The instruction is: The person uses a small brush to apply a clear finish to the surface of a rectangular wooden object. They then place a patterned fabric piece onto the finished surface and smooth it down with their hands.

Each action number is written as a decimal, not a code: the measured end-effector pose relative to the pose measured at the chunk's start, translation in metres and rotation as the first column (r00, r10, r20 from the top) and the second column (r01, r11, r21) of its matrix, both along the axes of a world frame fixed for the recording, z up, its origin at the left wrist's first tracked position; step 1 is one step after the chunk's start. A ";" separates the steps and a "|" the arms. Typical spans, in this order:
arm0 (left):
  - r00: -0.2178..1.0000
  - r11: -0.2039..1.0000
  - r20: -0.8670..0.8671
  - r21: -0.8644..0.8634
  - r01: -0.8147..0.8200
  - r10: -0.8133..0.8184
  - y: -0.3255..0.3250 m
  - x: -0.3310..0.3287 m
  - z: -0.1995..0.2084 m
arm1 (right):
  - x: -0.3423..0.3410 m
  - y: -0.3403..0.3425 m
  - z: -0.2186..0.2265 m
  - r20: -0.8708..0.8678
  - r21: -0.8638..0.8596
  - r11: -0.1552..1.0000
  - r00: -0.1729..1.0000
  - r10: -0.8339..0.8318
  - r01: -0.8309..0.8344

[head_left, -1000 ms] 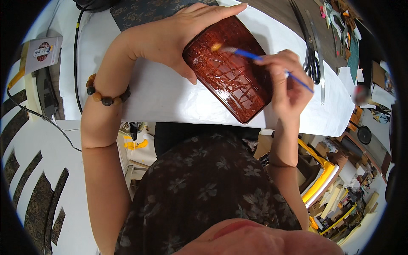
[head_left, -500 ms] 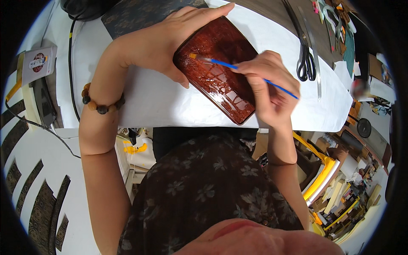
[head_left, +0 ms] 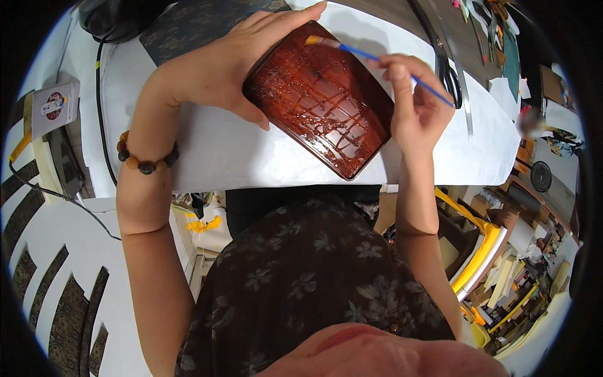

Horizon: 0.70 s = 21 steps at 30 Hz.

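A flat, glossy red-brown rectangular piece with a dark rim (head_left: 317, 94) is held tilted above the white-covered table. Wet-looking streaks criss-cross its surface. My left hand (head_left: 229, 72) grips its far left edge, thumb toward me and fingers along the far side; parts of the fingers are hidden. Between the fingers and thumb of my right hand (head_left: 418, 103) is a thin paintbrush (head_left: 359, 52) with a blue handle and yellowish bristles. The bristle tip is over the piece's far end; whether it touches cannot be told.
White paper (head_left: 195, 141) covers the table. Black scissors (head_left: 450, 81) and a metal ruler (head_left: 461, 75) lie at the right. A dark patterned sheet (head_left: 201, 28) sits at the back left, beside a black cable (head_left: 100, 113). Cluttered shelves (head_left: 509, 276) stand at the lower right.
The brush tip has moved away from me, from the piece's left part to its far end. My right hand has shifted up and right; the piece has moved slightly left and its tilt changed.
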<state>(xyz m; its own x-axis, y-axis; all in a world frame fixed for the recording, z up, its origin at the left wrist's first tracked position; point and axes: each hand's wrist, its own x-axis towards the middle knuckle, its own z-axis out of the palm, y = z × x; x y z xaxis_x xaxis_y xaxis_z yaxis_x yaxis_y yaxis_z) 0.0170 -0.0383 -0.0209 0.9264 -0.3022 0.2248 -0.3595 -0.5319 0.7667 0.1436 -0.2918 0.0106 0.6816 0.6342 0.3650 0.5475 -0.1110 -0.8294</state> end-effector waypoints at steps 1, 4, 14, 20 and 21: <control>1.000 1.000 -0.010 -0.016 -0.007 0.006 0.000 -0.001 -0.001 | 0.004 0.004 -0.004 -0.030 0.052 0.999 0.999 -0.015 0.017; 0.999 0.999 -0.033 -0.040 -0.019 0.018 -0.001 -0.002 0.000 | -0.015 -0.003 0.004 0.127 -0.039 0.957 0.948 0.291 -0.288; 0.999 1.000 -0.043 -0.007 -0.012 0.012 -0.001 -0.001 0.005 | -0.017 -0.012 0.004 0.123 -0.034 0.939 0.930 0.345 -0.344; 0.999 0.999 -0.035 -0.031 -0.011 0.010 -0.001 -0.001 0.000 | 0.000 -0.016 0.000 0.052 -0.069 0.997 0.998 -0.033 0.037; 0.999 0.999 -0.044 -0.048 -0.011 0.009 0.000 -0.001 -0.001 | -0.003 -0.017 0.002 0.154 -0.085 0.995 0.985 0.073 -0.060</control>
